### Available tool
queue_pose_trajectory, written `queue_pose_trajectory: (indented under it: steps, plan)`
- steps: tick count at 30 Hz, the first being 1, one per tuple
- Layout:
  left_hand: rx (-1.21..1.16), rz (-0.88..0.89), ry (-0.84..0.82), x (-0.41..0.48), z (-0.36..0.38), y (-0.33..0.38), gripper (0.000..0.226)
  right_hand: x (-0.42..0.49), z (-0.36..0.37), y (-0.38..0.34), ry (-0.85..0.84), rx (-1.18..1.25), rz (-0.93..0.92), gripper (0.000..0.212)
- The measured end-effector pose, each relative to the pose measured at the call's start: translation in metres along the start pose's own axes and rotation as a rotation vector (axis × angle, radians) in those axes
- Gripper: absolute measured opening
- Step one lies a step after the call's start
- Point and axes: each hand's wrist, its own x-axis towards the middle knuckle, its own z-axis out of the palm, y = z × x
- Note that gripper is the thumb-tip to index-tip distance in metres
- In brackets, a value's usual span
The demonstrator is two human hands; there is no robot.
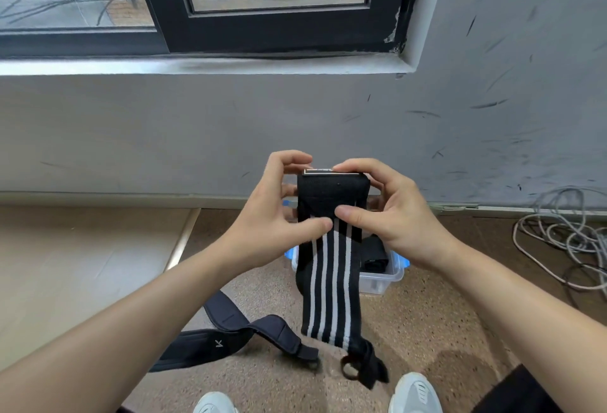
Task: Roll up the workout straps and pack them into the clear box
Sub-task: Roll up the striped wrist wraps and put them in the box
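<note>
A black workout strap with white stripes point(331, 281) hangs in front of me, its top end folded into a short roll. My left hand point(276, 212) grips the roll's left side, thumb on the front. My right hand point(391, 212) grips the right side, thumb pressed on the front, fingers over the top. The strap's tail with a thumb loop dangles near my shoes. The clear box point(384, 278) with blue latches stands on the floor behind the strap, with a dark rolled strap point(374, 256) inside. A second black padded strap point(230, 337) lies loose on the floor at lower left.
A grey wall and a dark-framed window point(262, 18) rise straight ahead. A tangle of grey cable point(565, 241) lies on the floor at right. A pale raised ledge point(85, 264) runs along the left. My two light shoes point(415, 393) show at the bottom edge.
</note>
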Motion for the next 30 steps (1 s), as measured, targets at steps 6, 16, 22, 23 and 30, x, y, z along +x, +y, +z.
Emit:
queue_pose_trajectory:
  steps: [6,16,22,23,30]
  plan:
    - [-0.184,-0.288,-0.034,0.002,0.004,0.004,0.031,-0.002,0.005,0.007,0.042,-0.158,-0.097,0.047]
    - [-0.218,-0.266,-0.029,0.004,0.003,0.0,0.045,-0.005,0.016,0.006,0.066,-0.301,-0.194,0.038]
    - [-0.2,-0.184,0.038,0.005,0.005,0.0,0.041,-0.002,0.0,-0.002,-0.073,-0.113,0.113,0.047]
    - [-0.188,-0.165,0.044,0.005,0.004,0.0,0.04,-0.001,-0.002,-0.001,-0.088,-0.044,0.164,0.044]
    - [-0.023,-0.02,0.142,0.005,0.004,-0.003,0.043,0.001,0.002,0.003,-0.102,0.298,0.335,0.04]
